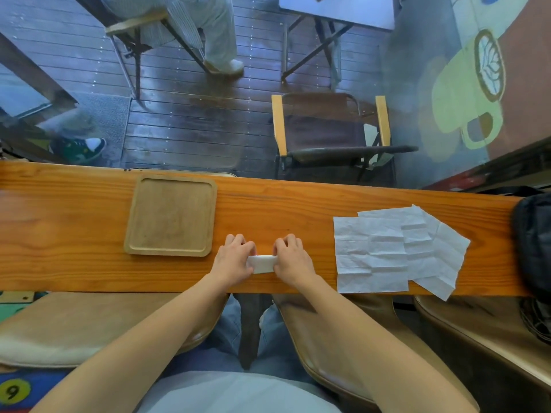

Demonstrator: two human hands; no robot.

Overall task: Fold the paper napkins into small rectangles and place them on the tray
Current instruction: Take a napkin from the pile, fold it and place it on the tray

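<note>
A small folded white napkin [262, 263] lies on the wooden counter [74, 234] near its front edge. My left hand [234, 257] presses on its left end and my right hand [290, 257] on its right end, fingers curled over it. A square wooden tray [171, 216] with nothing on it sits just left of my hands. To the right lie unfolded creased white napkins [387, 251], overlapping in a loose pile.
A dark bag [533, 242] rests at the counter's right end. Beyond the counter are a folding chair [331, 129], another person's legs and a shoe on the plank floor. Cushioned stools stand under the counter's near side.
</note>
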